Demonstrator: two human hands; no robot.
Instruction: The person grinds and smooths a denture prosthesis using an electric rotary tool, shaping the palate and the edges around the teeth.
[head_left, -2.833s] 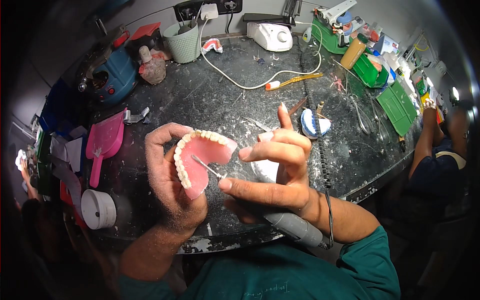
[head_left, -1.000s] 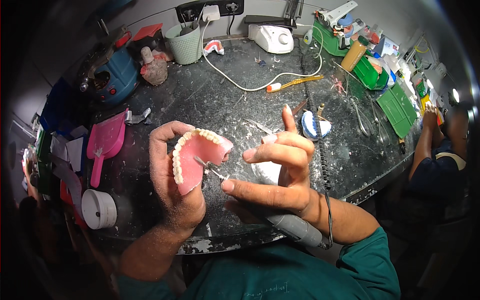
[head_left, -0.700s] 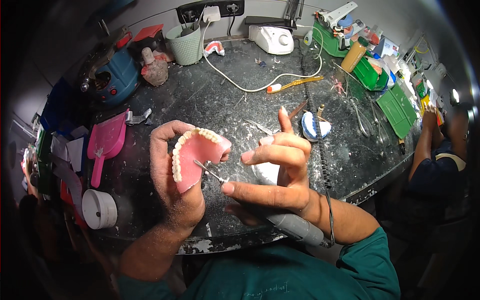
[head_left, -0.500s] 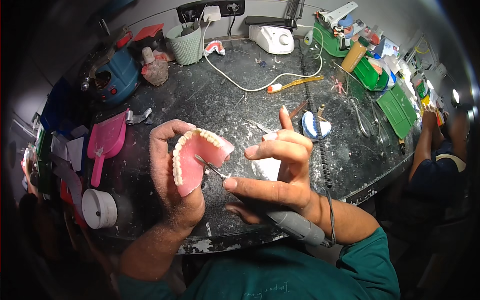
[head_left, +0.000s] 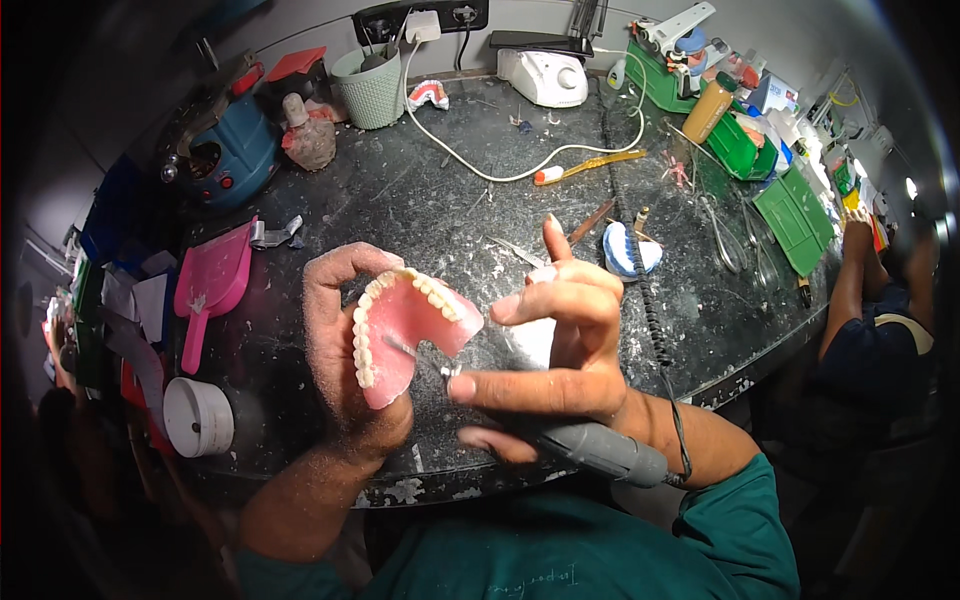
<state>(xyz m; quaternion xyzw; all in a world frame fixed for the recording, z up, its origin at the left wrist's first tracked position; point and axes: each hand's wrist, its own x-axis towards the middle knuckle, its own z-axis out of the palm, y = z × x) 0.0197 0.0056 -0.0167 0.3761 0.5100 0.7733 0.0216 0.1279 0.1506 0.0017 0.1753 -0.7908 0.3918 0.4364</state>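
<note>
My dust-covered left hand (head_left: 350, 360) is closed round a pink denture (head_left: 420, 300) with a horseshoe row of cream teeth, held tilted up toward me. My right hand (head_left: 560, 360) grips a grey rotary handpiece (head_left: 600, 452) with a coiled cord, middle fingers curled and the farthest one raised. Its metal bur (head_left: 405, 348) lies against or just over the pink inner surface. A white object (head_left: 530, 343), partly hidden, lies behind my right hand. A blue-and-white dental cast (head_left: 628, 250) and a thin metal tool (head_left: 515, 250) lie beyond it.
Pink dustpan (head_left: 215, 280) and white tub (head_left: 197, 417) at left; blue machine (head_left: 225, 150), basket (head_left: 368, 90), white control unit (head_left: 542, 77) and cable behind. Green trays (head_left: 793, 215), bottle (head_left: 708, 108) and instruments (head_left: 730, 240) at right. A co-worker's arms (head_left: 855, 280) reach in at far right.
The denture has turned and sits a little lower and further right than a second ago, with the bur tip lower. The rear of the handpiece and its cord have shifted right.
</note>
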